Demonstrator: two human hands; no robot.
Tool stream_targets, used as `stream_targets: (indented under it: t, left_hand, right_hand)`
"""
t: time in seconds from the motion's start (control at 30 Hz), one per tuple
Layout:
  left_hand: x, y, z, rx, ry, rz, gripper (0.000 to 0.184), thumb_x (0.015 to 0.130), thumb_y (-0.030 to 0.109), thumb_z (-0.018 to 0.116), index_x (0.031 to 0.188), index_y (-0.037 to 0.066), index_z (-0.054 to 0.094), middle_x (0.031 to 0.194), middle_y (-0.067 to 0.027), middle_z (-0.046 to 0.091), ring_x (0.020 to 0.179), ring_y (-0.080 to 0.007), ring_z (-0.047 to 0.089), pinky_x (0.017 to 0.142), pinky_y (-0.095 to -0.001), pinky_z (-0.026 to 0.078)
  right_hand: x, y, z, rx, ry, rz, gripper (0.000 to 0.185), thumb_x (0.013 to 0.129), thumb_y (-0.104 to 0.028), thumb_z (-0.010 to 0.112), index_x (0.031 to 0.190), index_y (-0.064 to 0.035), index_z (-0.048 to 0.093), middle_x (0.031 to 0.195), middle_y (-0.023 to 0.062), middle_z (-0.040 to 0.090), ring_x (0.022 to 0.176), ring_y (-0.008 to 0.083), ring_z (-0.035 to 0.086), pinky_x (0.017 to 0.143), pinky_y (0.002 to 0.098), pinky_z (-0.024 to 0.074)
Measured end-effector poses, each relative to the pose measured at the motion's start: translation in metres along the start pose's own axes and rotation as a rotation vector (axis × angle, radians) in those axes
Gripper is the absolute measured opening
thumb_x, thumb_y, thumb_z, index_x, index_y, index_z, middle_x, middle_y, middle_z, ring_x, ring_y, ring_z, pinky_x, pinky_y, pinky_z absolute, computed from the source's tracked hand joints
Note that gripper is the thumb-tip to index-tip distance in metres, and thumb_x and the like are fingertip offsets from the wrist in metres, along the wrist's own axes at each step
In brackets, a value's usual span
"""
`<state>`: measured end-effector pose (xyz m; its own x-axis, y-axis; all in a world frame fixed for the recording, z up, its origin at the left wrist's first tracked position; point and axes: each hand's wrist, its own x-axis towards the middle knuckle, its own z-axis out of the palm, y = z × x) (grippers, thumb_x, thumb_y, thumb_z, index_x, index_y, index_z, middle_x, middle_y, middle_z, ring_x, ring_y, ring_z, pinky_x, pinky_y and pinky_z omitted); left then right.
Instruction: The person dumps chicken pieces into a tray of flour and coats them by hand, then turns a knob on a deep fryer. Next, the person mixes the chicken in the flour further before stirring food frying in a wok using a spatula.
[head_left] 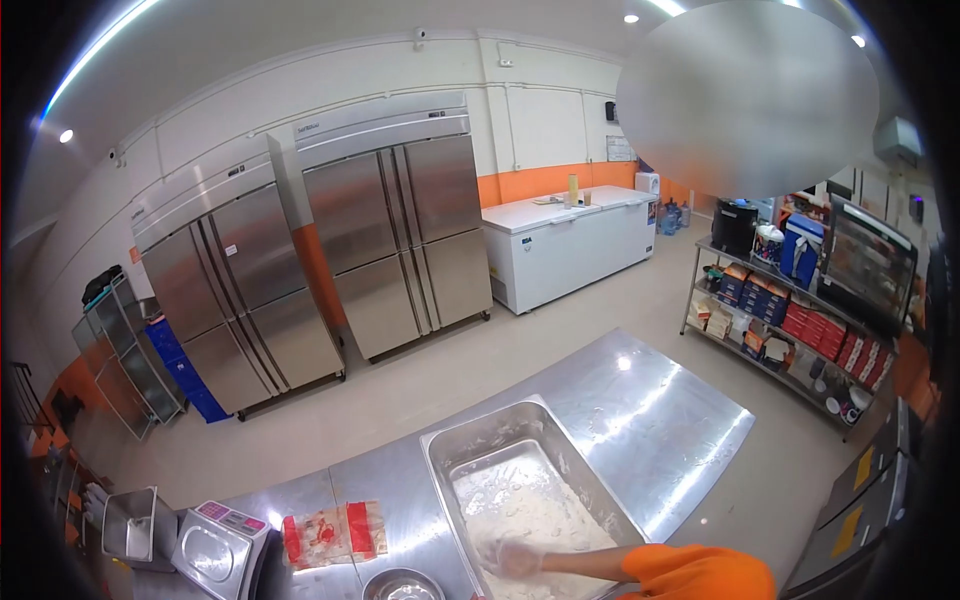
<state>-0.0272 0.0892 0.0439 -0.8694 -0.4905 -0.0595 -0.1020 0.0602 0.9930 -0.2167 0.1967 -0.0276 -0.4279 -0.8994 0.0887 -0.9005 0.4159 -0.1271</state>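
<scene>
My right hand [517,558], in what looks like a thin clear glove, is down inside a deep rectangular steel pan [575,462]. An orange sleeve [700,572] covers the upper part of that arm. White flour-like powder [540,508] lies over the pan's bottom, with smears up the walls. The hand touches or hovers just over the powder near the pan's close end; its fingers are blurred, so their pose is unclear. My left hand is out of view. A round metal bowl [402,586] stands left of the pan, partly cut off by the lower edge.
On the steel table [640,400] lie a red-and-clear plastic bag [333,536], a scale [212,548] and a steel container [130,525]. Beyond stand steel refrigerators [395,225] and a white chest freezer [575,255]. A loaded shelf rack [790,320] is at right.
</scene>
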Motion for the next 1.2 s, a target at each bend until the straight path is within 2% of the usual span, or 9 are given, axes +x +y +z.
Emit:
stream_targets:
  t: [0.13, 0.27, 0.33, 0.43, 0.57, 0.73, 0.97, 1.13, 1.2]
  left_hand:
    - [-0.004, 0.022, 0.001, -0.018, 0.013, -0.013, 0.033, 0.095, 0.009, 0.056, 0.117, -0.015, 0.059, 0.106, -0.0204, 0.069, 0.094, -0.0208, 0.063, 0.085, -0.0332, 0.05]
    - [0.003, 0.016, 0.002, -0.007, -0.011, -0.007, 0.034, 0.096, 0.012, 0.057, 0.116, -0.015, 0.059, 0.111, -0.0232, 0.066, 0.099, -0.0209, 0.062, 0.088, -0.0345, 0.05]
    - [0.0, 0.015, 0.002, 0.005, 0.026, -0.027, 0.029, 0.098, 0.015, 0.055, 0.1, -0.012, 0.064, 0.077, -0.0024, 0.06, 0.077, -0.0086, 0.052, 0.067, -0.0268, 0.045]
    - [0.001, 0.023, 0.004, -0.039, 0.046, 0.035, 0.028, 0.099, 0.016, 0.053, 0.082, -0.007, 0.054, 0.064, 0.0012, 0.043, 0.064, -0.0065, 0.039, 0.054, -0.0271, 0.035]
    - [-0.009, 0.016, 0.013, -0.139, 0.1, -0.087, 0.028, 0.098, 0.016, 0.057, 0.106, -0.01, 0.064, 0.07, 0.0023, 0.055, 0.062, -0.0023, 0.044, 0.052, -0.0209, 0.037]
    - [-0.01, 0.02, 0.002, -0.072, 0.081, -0.103, 0.028, 0.095, 0.014, 0.06, 0.11, -0.01, 0.065, 0.069, 0.0005, 0.059, 0.06, -0.003, 0.048, 0.052, -0.0214, 0.038]
    - [-0.007, 0.024, 0.001, -0.091, 0.071, -0.061, 0.026, 0.095, 0.012, 0.06, 0.112, -0.007, 0.066, 0.067, -0.0013, 0.06, 0.058, -0.0029, 0.046, 0.05, -0.0218, 0.037]
    - [-0.006, 0.013, 0.002, -0.07, 0.074, -0.042, 0.026, 0.095, 0.012, 0.06, 0.111, -0.007, 0.066, 0.062, 0.0015, 0.054, 0.054, -0.0017, 0.041, 0.046, -0.0228, 0.033]
    - [-0.008, 0.016, 0.001, -0.061, 0.076, -0.087, 0.026, 0.095, 0.012, 0.061, 0.111, -0.007, 0.066, 0.062, 0.0015, 0.054, 0.054, -0.0017, 0.04, 0.046, -0.0228, 0.032]
  right_hand:
    - [-0.046, 0.013, 0.036, 0.51, -0.389, -0.063, 0.04, 0.099, -0.031, 0.044, 0.112, 0.004, 0.057, 0.089, 0.0215, 0.06, 0.083, 0.0352, 0.059, 0.08, 0.0423, 0.0491]
    - [-0.073, 0.067, -0.033, 0.669, -0.413, 0.208, 0.053, 0.098, -0.046, 0.043, 0.125, -0.0017, 0.056, 0.113, 0.0245, 0.063, 0.104, 0.033, 0.062, 0.095, 0.0457, 0.0448]
    - [-0.088, 0.1, -0.048, 0.395, -0.452, 0.388, 0.058, 0.099, -0.04, 0.04, 0.147, -0.009, 0.035, 0.12, 0.0237, 0.062, 0.105, 0.0312, 0.064, 0.092, 0.0453, 0.0483]
    - [-0.091, 0.056, -0.061, 0.679, -0.678, 0.442, 0.061, 0.089, -0.04, 0.054, 0.137, -0.0022, 0.044, 0.111, 0.02, 0.063, 0.1, 0.0289, 0.063, 0.089, 0.0412, 0.0484]
    - [-0.064, -0.026, -0.074, 0.931, -0.808, 0.471, 0.068, 0.076, -0.04, 0.073, 0.122, 0.0068, 0.056, 0.1, 0.0151, 0.065, 0.095, 0.0259, 0.062, 0.084, 0.0357, 0.0485]
    - [-0.055, -0.039, -0.052, 0.935, -0.548, 0.502, 0.052, 0.067, -0.028, 0.079, 0.103, 0.0068, 0.064, 0.094, 0.0155, 0.066, 0.085, 0.0264, 0.063, 0.077, 0.0365, 0.0498]
    - [-0.082, 0.02, -0.025, -0.084, -0.171, 0.062, 0.047, 0.076, -0.016, 0.071, 0.117, 0.0034, 0.059, 0.101, 0.0227, 0.064, 0.088, 0.0315, 0.063, 0.079, 0.0368, 0.0505]
    - [-0.024, 0.009, -0.136, 0.91, -0.361, 0.16, 0.038, 0.091, -0.019, 0.057, 0.125, -0.0015, 0.055, 0.1, 0.0209, 0.062, 0.09, 0.0281, 0.062, 0.083, 0.0384, 0.0495]
    - [-0.014, 0.025, -0.072, 0.744, -0.3, 0.237, 0.038, 0.095, -0.021, 0.052, 0.128, -0.0029, 0.054, 0.103, 0.0202, 0.061, 0.093, 0.0299, 0.06, 0.087, 0.0388, 0.048]
